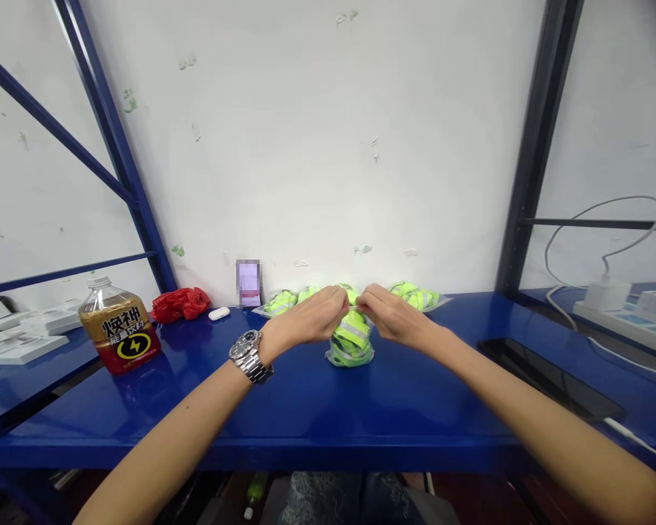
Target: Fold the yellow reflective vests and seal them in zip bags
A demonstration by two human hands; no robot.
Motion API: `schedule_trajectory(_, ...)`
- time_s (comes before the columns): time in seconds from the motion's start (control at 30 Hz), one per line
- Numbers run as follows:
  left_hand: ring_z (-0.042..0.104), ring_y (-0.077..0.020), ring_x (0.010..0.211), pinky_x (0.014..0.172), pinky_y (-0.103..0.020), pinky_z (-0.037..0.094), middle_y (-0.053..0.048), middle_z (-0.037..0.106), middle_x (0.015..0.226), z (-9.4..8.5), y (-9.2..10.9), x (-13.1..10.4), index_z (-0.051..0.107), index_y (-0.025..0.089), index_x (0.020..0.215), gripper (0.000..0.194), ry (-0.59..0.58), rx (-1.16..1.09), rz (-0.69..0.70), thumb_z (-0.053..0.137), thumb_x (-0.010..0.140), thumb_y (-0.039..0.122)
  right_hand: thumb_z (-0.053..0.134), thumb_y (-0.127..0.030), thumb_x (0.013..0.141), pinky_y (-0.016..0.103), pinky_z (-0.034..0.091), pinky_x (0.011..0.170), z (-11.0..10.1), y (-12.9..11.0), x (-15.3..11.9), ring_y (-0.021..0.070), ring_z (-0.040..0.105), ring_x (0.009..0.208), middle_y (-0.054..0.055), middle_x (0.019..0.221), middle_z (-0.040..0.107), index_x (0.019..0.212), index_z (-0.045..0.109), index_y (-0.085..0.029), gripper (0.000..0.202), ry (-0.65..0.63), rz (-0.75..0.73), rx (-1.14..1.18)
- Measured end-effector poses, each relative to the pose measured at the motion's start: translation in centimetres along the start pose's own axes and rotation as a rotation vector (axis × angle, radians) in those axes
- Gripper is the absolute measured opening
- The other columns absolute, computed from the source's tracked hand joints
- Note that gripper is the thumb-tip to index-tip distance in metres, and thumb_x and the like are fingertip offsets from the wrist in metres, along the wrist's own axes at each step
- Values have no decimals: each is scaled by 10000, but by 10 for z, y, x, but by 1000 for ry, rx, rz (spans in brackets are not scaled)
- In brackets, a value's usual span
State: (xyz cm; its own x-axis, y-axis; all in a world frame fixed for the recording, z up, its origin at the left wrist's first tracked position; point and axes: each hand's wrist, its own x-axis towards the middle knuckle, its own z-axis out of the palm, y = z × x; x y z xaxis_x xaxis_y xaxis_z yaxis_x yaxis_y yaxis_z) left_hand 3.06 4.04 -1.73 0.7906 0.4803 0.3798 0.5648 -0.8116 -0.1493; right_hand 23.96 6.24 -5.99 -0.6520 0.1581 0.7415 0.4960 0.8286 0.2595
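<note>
A clear plastic bag (352, 339) packed with folded neon-yellow fabric with silvery reflective stripes hangs upright between my hands, its base at or just above the blue table. My left hand (323, 315), with a metal watch on the wrist, pinches the left side of the bag's top edge. Opposite it, my right hand (389, 315) pinches the right side of the same edge. The fingertips are partly hidden behind the knuckles. Behind my hands, more bagged neon-yellow bundles (415, 295) lie along the wall, partly covered by my hands.
On the blue table (306, 408), a large drink bottle (121, 328), a red plastic bag (180, 304) and a white earbud case (219, 313) sit left. A phone (248, 283) leans on the wall. Right are a black phone (547, 379) on a cable and a power strip (634, 321).
</note>
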Motion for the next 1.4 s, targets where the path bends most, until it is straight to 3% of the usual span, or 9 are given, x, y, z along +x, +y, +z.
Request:
schedule_trajectory(0.13,413,-152,659,612,-293,362,-35,476,786,1,0,0,394,185,836,153,7,-3,7,296,954,192,348,-90,936,291,330,587,0,-1,0,171,390,669,45,743,461,836,485,-170,187,14,-23,4)
schedule_trajectory(0.23,432,-159,674,600,-291,355,-39,499,800,6,-2,1,393,190,841,91,23,29,-17,388,856,101,356,-80,924,290,322,586,1,-2,0,171,386,662,40,728,454,821,478,-174,185,37,-24,8)
schedule_trajectory(0.33,445,-174,680,588,-294,339,-30,515,781,19,-6,3,399,199,832,265,86,118,-97,444,666,-2,377,-71,900,286,318,582,2,-5,2,169,391,656,36,724,453,814,480,-178,172,40,12,37)
schedule_trajectory(0.43,457,-181,680,595,-299,342,-25,526,765,31,-9,4,416,201,836,333,172,152,-187,432,601,-35,398,-49,862,286,318,581,2,-8,4,169,403,654,39,727,464,804,490,-179,170,10,59,46)
schedule_trajectory(0.57,486,-179,724,627,-302,377,-35,547,805,27,-8,4,451,191,846,217,186,76,-146,434,728,9,417,-59,864,280,327,583,-1,-7,5,165,428,659,40,740,480,804,502,-176,157,-3,116,53)
schedule_trajectory(0.73,524,-174,816,711,-309,420,-62,575,908,9,-5,4,516,174,952,110,142,-20,-63,417,924,212,447,-125,908,266,348,591,-3,1,2,155,477,680,39,773,509,875,536,-170,105,-18,155,107)
schedule_trajectory(0.97,491,-145,698,643,-297,403,-62,550,813,2,-1,6,511,153,871,180,74,-28,-33,353,942,201,484,-192,917,271,387,607,-6,5,0,157,518,689,53,803,563,900,559,-175,78,-37,190,185)
schedule_trajectory(1.4,448,-147,695,623,-297,365,-55,518,822,-5,1,4,439,172,833,135,-6,-5,-15,362,942,191,491,-116,881,262,383,586,-6,4,1,137,504,644,35,756,561,846,559,-168,93,-24,190,257)
